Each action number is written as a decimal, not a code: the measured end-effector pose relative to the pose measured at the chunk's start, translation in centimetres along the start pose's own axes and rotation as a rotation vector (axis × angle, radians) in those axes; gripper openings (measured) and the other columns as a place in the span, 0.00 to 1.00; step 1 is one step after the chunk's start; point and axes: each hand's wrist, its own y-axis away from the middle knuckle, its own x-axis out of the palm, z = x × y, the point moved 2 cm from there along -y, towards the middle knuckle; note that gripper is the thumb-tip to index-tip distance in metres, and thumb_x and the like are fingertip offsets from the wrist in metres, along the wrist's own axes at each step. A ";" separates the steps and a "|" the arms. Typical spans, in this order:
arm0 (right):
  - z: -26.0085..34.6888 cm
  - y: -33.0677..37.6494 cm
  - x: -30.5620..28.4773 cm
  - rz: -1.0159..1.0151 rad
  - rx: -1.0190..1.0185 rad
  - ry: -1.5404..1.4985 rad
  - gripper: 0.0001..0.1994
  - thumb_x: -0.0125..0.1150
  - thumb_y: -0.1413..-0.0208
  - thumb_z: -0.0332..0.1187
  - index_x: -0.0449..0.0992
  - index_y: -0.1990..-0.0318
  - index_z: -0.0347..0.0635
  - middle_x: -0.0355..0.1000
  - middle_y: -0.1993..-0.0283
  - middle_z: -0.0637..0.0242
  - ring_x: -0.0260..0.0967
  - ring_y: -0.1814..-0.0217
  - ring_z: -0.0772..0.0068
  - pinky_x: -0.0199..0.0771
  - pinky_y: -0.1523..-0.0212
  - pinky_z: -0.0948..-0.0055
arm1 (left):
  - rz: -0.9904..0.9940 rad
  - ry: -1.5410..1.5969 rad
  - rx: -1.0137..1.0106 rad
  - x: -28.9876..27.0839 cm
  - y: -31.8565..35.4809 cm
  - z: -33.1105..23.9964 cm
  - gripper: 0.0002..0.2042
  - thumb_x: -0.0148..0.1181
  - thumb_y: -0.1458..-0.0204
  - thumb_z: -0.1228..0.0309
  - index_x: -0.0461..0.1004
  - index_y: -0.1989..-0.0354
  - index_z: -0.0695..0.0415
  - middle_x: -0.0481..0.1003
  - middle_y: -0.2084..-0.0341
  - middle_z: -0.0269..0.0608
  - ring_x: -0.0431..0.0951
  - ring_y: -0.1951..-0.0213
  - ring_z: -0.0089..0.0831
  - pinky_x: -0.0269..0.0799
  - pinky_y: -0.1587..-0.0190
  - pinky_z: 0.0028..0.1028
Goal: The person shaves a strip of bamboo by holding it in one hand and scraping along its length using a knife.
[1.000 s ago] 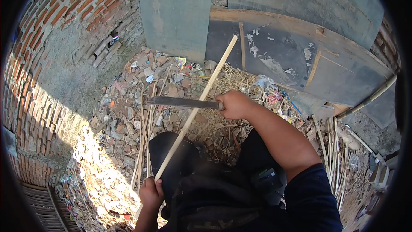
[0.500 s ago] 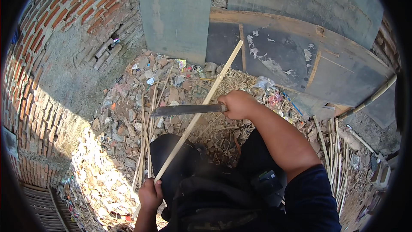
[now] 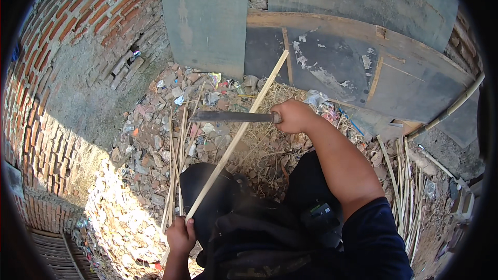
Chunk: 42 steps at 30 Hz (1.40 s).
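Note:
My left hand is closed around the lower part of a long pale strip, which looks like split bamboo. The strip slants up and away to the right, past my bent knee, its far tip raised in front of the grey boards. In my right hand is the handle of a machete. Its dark blade points left, lying crosswise at the strip's upper half; whether it bites in or only touches, I cannot tell. My fingers hide most of the handle.
Several loose strips lie on the rubble left of my knees. More strips are gathered at the right. Broken brick and litter cover the ground. A brick wall rises at left; grey boards stand ahead.
My right hand and the machete have shifted up and slightly right, so the blade crosses the strip higher. My left hand keeps its grip on the strip.

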 end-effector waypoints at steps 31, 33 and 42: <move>-2.9 -0.5 0.8 -0.044 0.086 -0.055 0.16 0.65 0.53 0.38 0.80 0.59 0.38 0.78 0.61 0.48 0.76 0.55 0.46 0.75 0.51 0.55 | 0.082 -0.047 -0.034 0.7 0.8 1.5 0.11 0.56 0.39 0.64 0.72 0.62 0.61 0.75 0.77 0.57 0.75 0.76 0.60 0.69 0.74 0.51; 1.1 0.6 -0.3 0.080 0.061 -0.056 0.15 0.65 0.53 0.38 0.80 0.59 0.40 0.79 0.62 0.49 0.77 0.55 0.47 0.76 0.52 0.54 | 0.033 -0.014 -0.013 0.7 1.5 1.9 0.12 0.56 0.39 0.63 0.72 0.61 0.62 0.74 0.77 0.57 0.75 0.76 0.60 0.69 0.74 0.51; -2.8 -0.8 0.4 0.101 0.173 -0.154 0.15 0.66 0.53 0.36 0.80 0.58 0.40 0.79 0.65 0.51 0.78 0.59 0.51 0.76 0.55 0.57 | -0.014 -0.010 -0.015 1.5 1.1 1.3 0.13 0.55 0.39 0.62 0.71 0.62 0.61 0.74 0.78 0.56 0.75 0.75 0.60 0.70 0.72 0.50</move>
